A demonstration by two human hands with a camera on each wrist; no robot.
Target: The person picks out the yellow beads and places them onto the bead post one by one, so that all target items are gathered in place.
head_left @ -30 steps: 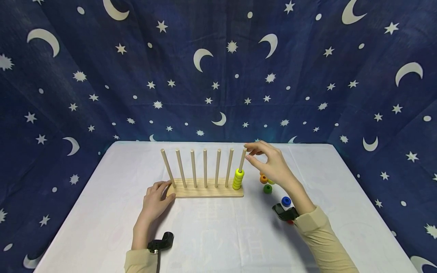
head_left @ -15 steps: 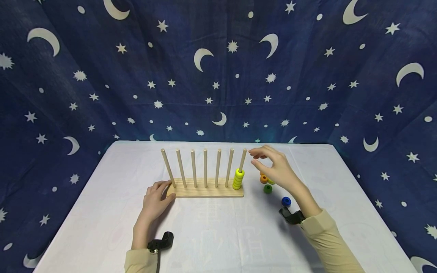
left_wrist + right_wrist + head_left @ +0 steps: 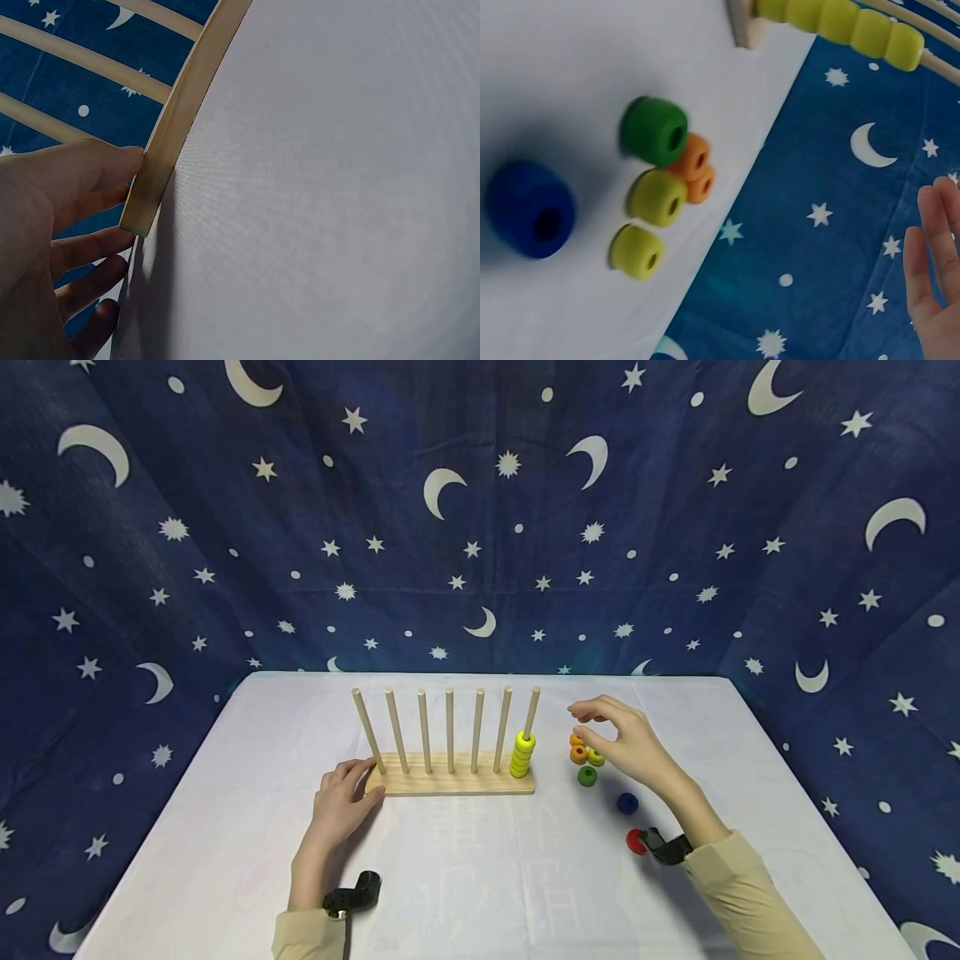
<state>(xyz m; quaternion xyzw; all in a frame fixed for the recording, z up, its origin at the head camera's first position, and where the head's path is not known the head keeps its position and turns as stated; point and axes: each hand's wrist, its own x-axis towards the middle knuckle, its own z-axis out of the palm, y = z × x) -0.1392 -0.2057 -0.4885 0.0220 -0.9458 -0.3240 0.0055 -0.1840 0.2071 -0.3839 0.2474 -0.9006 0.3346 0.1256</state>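
A wooden peg rack (image 3: 450, 786) with several upright pegs stands on the table. My left hand (image 3: 341, 806) holds the left end of its base; in the left wrist view the thumb (image 3: 120, 161) lies on the base's edge with fingers around the end. Several yellow beads (image 3: 522, 755) are stacked on the rightmost peg; the other pegs are bare. My right hand (image 3: 628, 739) hovers right of the rack, relaxed, holding nothing. Below it lie orange beads (image 3: 578, 754), yellow beads (image 3: 658, 198) and a green bead (image 3: 587, 776).
Closer to the right wrist are a blue bead (image 3: 627, 803) and a red bead (image 3: 636, 842), the latter partly hidden by the black wrist camera (image 3: 665, 846). A white cloth covers the table (image 3: 465, 893). A dark blue curtain (image 3: 480, 510) with moons and stars hangs behind.
My right hand has moved away from the top of the rightmost peg, to the right and down above the loose beads. The left hand and the rack have stayed put.
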